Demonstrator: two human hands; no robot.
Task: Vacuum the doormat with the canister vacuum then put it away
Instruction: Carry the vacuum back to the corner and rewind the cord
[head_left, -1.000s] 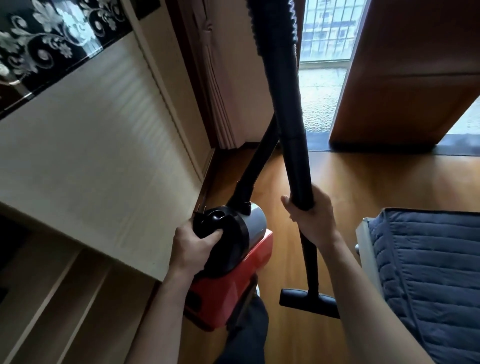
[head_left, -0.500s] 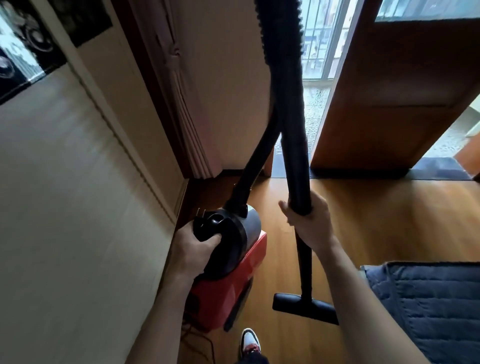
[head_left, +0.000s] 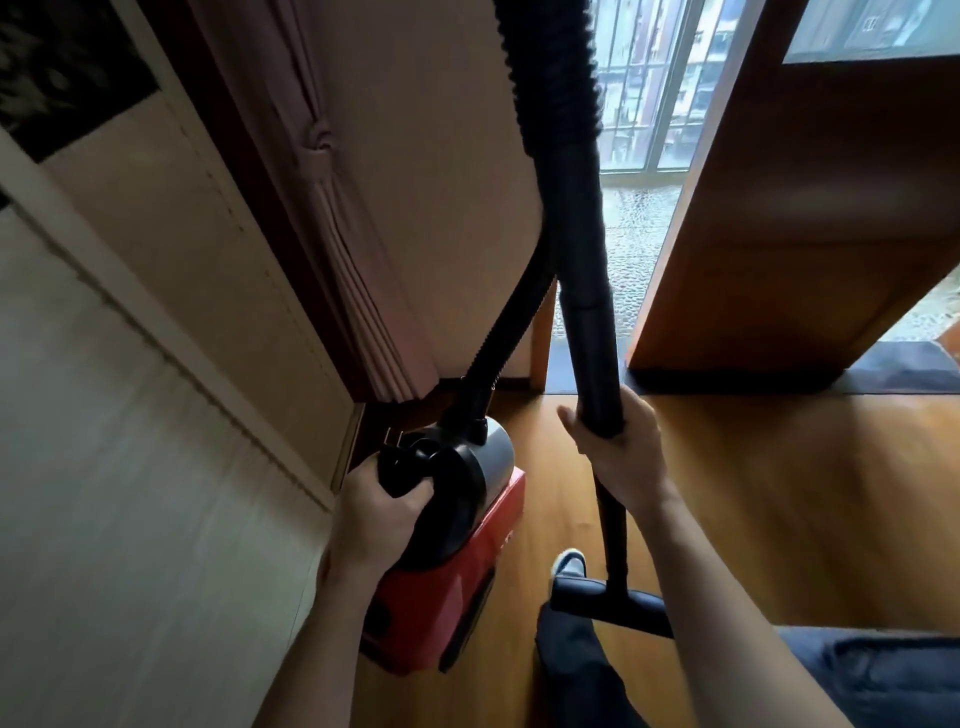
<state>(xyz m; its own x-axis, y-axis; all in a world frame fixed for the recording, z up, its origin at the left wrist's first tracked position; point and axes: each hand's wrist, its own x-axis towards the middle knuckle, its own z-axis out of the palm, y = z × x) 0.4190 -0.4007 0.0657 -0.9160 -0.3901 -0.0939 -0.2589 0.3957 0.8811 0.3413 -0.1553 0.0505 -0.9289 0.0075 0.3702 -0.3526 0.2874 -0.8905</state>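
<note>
The red canister vacuum (head_left: 457, 582) with its black and grey top hangs off the floor at lower centre. My left hand (head_left: 379, 514) grips its black carry handle. My right hand (head_left: 618, 452) grips the black wand (head_left: 592, 332), which stands nearly upright. The floor nozzle (head_left: 613, 603) hangs at the wand's lower end above the wooden floor. A black ribbed hose (head_left: 504, 332) loops from the canister up and out of the top of the view. No doormat can be made out.
A pale cabinet wall (head_left: 130, 467) fills the left. A tied-back curtain (head_left: 332, 234) hangs by the doorway. A wooden door panel (head_left: 810, 234) stands at right before a balcony. A dark quilted pad (head_left: 883, 670) lies at lower right. My shoe (head_left: 569, 564) shows on the wooden floor.
The view has moved forward towards the doorway, with the vacuum and wand carried along. The quilted pad has slid lower in view, and my leg and shoe have come forward.
</note>
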